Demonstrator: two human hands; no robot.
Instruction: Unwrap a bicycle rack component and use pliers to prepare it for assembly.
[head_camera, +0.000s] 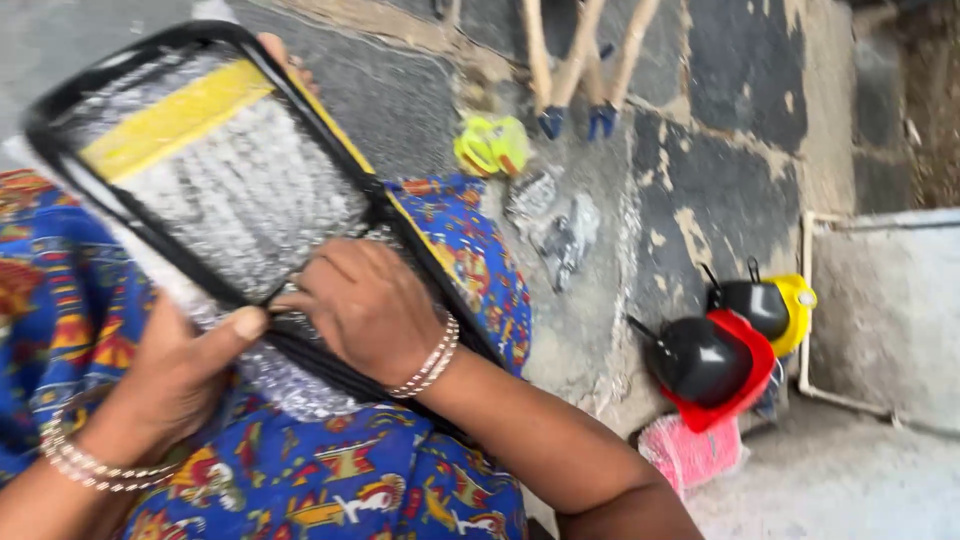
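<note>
Black-framed bubble-wrapped panel (215, 170), upper left, partly unwrapped: right hand (365, 305) pinches its wrap at centre; left hand (185, 365) clasps lower edge.

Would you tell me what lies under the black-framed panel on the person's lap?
Under the black-framed panel shows blue patterned cloth; the left hand and right hand cover its lower edge.

free: stone floor (700, 190) right | blocked: helmets (735, 345), wrapped frame (215, 170) on lap

Blk-rimmed silver mesh panel (235, 180), tilted, lap.
</note>
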